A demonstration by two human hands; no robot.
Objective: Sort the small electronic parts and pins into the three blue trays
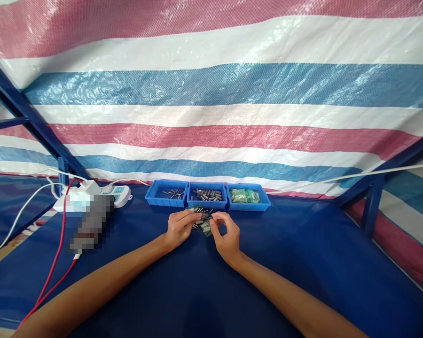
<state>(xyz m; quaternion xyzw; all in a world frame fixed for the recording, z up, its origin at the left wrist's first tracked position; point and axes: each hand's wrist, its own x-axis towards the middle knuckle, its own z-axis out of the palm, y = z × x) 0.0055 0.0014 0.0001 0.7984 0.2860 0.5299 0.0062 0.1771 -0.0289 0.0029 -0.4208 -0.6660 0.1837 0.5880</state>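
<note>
My left hand point(180, 228) is closed in a pinch over a small pile of parts point(206, 227) on the blue table. Facing it, my right hand point(227, 238) pinches thumb and forefinger together at the pile's right side. What sits between the fingertips of either hand is too small to make out. Thin metal pins, dark grey pieces and greenish flat pieces lie mixed in the pile. Just behind it stand three blue bins: the left bin point(166, 203) holds thin metal pins, the middle bin point(207, 204) short grey cylinders, the right bin point(249, 206) green and whitish pieces.
At the left lie a white power strip point(121, 196) with plugs, a blurred-out dark object point(93, 223) and a red cable point(61, 239). Striped plastic sheeting point(232, 84) hangs behind the blue table point(303, 244). Blue metal frame bars point(368, 206) rise at both sides.
</note>
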